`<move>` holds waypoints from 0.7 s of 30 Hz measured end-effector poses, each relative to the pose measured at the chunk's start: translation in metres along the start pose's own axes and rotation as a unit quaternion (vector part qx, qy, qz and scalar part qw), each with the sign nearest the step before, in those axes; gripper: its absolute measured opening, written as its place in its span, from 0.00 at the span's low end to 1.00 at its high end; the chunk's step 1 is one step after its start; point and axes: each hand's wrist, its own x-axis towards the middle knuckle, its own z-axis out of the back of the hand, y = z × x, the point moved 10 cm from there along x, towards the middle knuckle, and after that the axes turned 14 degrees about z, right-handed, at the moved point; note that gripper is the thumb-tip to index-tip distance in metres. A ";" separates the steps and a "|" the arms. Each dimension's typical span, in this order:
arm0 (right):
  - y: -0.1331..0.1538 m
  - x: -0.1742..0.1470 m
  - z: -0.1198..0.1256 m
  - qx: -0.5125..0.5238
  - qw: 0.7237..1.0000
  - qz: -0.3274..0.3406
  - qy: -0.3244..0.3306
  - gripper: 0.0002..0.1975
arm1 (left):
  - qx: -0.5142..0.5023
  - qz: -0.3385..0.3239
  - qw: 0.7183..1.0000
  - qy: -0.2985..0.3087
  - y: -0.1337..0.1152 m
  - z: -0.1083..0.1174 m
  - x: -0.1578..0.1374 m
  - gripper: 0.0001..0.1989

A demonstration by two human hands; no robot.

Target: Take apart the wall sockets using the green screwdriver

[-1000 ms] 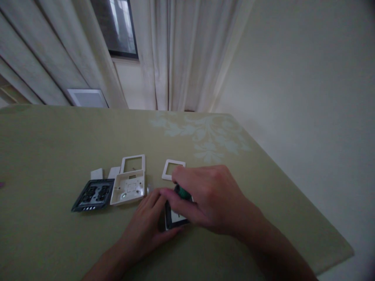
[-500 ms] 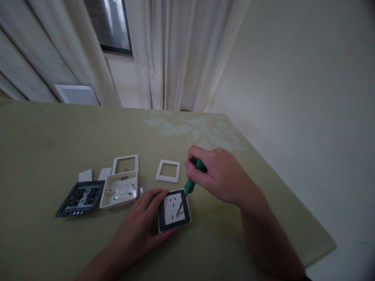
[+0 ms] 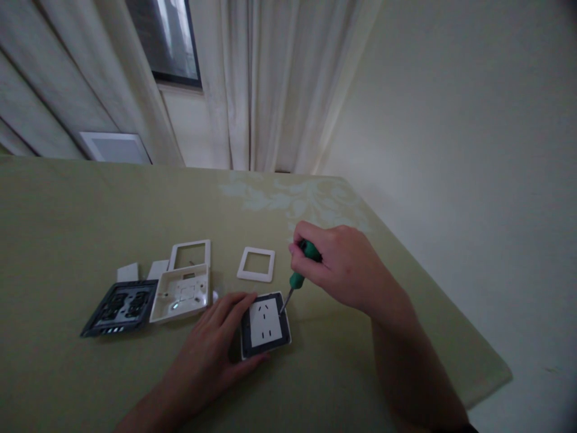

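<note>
A wall socket [image 3: 265,325] with a white slotted face and dark surround, seated in a white box, lies on the table. My left hand [image 3: 216,337] grips its left side, fingers along the far edge and thumb along the near one. In my right hand [image 3: 342,264] is a green-handled screwdriver [image 3: 296,280], its shaft slanting down to the left. The tip is at the right part of the socket's dark surround, beside the white face. Just beyond the socket lies a white cover frame [image 3: 271,264].
Left of my hands sit an open white back box [image 3: 180,293], a dark socket module [image 3: 119,308], another white frame [image 3: 208,252] and small white plates [image 3: 128,272]. The green-clothed table [image 3: 112,204] ends at the right near a pale wall [image 3: 473,150]; curtains [image 3: 270,78] hang behind.
The screwdriver tip has moved from the lower slots of the white face up and right to the dark surround. My right hand has shifted slightly right; my left hand keeps its hold.
</note>
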 end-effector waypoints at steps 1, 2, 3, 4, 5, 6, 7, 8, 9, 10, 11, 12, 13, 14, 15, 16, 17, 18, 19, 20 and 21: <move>0.001 0.001 -0.001 -0.003 1.000 0.001 0.002 0.08 | 0.001 -0.001 1.000 0.002 0.000 0.000 0.000 0.44; 0.001 0.001 -0.001 -0.002 1.000 0.001 0.004 0.07 | 0.002 -0.002 1.000 0.001 0.000 0.000 0.000 0.44; 0.001 0.001 -0.001 0.002 1.000 0.003 0.006 0.07 | 0.002 -0.003 1.000 -0.002 0.000 0.000 0.000 0.44; 0.002 0.001 -0.001 0.008 1.000 0.004 0.007 0.07 | 0.001 -0.003 1.000 -0.006 0.000 0.001 0.000 0.44; 0.002 0.000 0.000 0.014 1.000 0.004 0.006 0.06 | 0.002 -0.002 1.000 -0.008 0.000 0.002 0.000 0.44; 0.001 0.000 0.002 0.019 1.000 0.004 0.003 0.06 | 0.003 -0.003 1.000 -0.009 0.000 0.002 0.000 0.44; 0.001 -0.001 0.003 0.024 1.000 0.003 -0.002 0.06 | 0.003 -0.003 1.000 -0.010 -0.001 0.002 -0.001 0.44; 0.001 -0.002 0.004 0.027 1.000 0.001 -0.006 0.06 | 0.004 -0.005 1.000 -0.011 -0.001 0.003 -0.001 0.45; 0.000 -0.003 0.005 0.028 1.000 0.000 -0.009 0.07 | 0.003 -0.005 1.000 -0.013 -0.002 0.003 -0.001 0.45; 0.000 -0.003 0.004 0.027 1.000 0.000 -0.008 0.06 | 0.003 -0.005 1.000 -0.014 -0.002 0.004 -0.001 0.45; 0.000 -0.002 0.002 0.025 1.000 0.000 -0.005 0.06 | 0.003 -0.004 1.000 -0.015 -0.002 0.004 0.000 0.44; 0.001 -0.002 0.000 0.021 1.000 0.001 -0.001 0.06 | 0.003 -0.003 1.000 -0.015 -0.002 0.004 0.000 0.44; 0.001 -0.001 -0.001 0.016 1.000 0.002 0.002 0.06 | 0.002 -0.002 1.000 -0.016 -0.001 0.005 0.000 0.43; 0.001 0.000 -0.003 0.010 1.000 0.001 0.002 0.06 | 0.002 -0.002 1.000 -0.015 -0.001 0.005 0.000 0.43; 0.001 0.001 -0.003 0.005 1.000 0.001 0.002 0.07 | 0.001 -0.004 1.000 -0.015 -0.002 0.004 0.000 0.43; 0.001 0.001 -0.004 0.004 1.000 0.003 0.001 0.07 | 0.001 -0.006 1.000 -0.015 -0.002 0.004 0.000 0.43; 0.003 0.001 -0.004 0.006 1.000 0.010 0.001 0.07 | 0.000 -0.006 1.000 -0.015 -0.002 0.004 -0.001 0.43; 0.006 0.001 -0.004 0.011 1.000 0.021 0.002 0.07 | 0.002 -0.006 1.000 -0.013 -0.002 0.003 -0.001 0.44; 0.010 0.000 -0.003 0.018 0.999 0.037 0.006 0.07 | 0.003 -0.004 1.000 -0.010 -0.001 0.003 -0.001 0.44; 0.015 -0.001 -0.002 0.025 0.998 0.054 0.009 0.06 | 0.005 -0.002 1.000 -0.008 -0.001 0.002 -0.001 0.44; 0.020 -0.003 -0.001 0.034 0.997 0.070 0.012 0.05 | 0.005 0.000 1.000 -0.007 -0.001 0.002 -0.001 0.44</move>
